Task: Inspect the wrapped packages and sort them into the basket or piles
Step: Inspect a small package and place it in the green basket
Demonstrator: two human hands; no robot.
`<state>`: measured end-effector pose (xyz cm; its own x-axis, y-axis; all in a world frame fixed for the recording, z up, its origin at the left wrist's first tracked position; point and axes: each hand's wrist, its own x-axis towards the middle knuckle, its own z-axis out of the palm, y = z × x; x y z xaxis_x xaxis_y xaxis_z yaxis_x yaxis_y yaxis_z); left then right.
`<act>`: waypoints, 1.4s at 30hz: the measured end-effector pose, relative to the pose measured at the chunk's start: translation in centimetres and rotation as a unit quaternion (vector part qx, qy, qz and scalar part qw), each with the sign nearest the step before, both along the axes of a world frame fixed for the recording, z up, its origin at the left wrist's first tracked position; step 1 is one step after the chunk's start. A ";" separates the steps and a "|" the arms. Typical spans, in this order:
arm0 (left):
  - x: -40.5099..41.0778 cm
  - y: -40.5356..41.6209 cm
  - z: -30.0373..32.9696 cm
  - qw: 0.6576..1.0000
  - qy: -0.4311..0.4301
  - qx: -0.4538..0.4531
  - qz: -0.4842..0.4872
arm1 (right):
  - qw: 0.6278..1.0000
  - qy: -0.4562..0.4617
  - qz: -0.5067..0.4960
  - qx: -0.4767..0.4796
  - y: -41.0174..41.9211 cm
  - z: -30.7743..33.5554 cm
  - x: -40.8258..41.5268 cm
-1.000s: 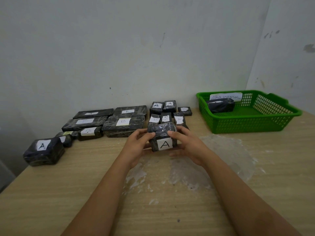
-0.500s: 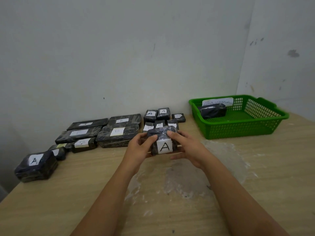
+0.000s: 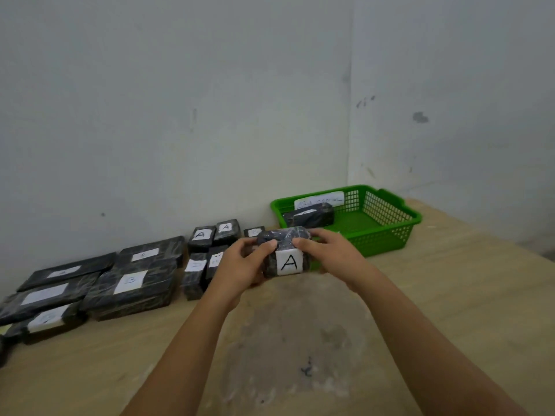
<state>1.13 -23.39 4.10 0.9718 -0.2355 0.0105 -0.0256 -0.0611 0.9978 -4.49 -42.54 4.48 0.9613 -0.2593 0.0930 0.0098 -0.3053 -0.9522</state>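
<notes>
You hold one dark wrapped package [image 3: 283,253] up above the bench [image 3: 450,295], both hands clamped on it: your left hand [image 3: 240,267] grips its left end with the thumb over the top, your right hand [image 3: 333,253] grips its right end, thumb on top too. Its white label with a black "A" [image 3: 289,262] faces you. Just behind it, right of centre, the green basket [image 3: 387,235] sits on the bench near the wall corner, with a white paper tag [image 3: 319,200] on its back wall, writing too blurred to read, and one dark package [image 3: 310,217] lying inside at the left. Left of your hands, a cluster of small packages [image 3: 214,235] sits by the wall, two showing "A" labels. Further left, a pile of larger flat packages [image 3: 132,280] with white labels, one reading "B", others blurred. A pale worn patch [image 3: 288,340] marks the bench under your forearms. Grey wall [image 3: 180,115] behind everything.
</notes>
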 end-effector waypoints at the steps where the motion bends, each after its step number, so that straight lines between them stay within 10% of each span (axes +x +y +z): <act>1: 0.1 -1.0 0.3 1.000 -0.001 -0.004 -0.007 | 1.000 -0.006 -0.008 -0.018 -1.2 0.3 0.0; 22: 8.0 -13.1 1.1 0.978 -0.126 0.152 -0.074 | 0.998 0.040 0.030 -0.040 -16.8 4.6 7.7; 28: 10.9 -12.7 0.6 0.894 -0.262 0.363 0.009 | 0.991 0.073 -0.032 -0.105 -22.5 3.8 14.2; 42: 12.2 -11.7 -0.7 0.917 -0.125 0.368 -0.090 | 0.919 0.201 -0.053 -0.336 -25.7 1.1 21.8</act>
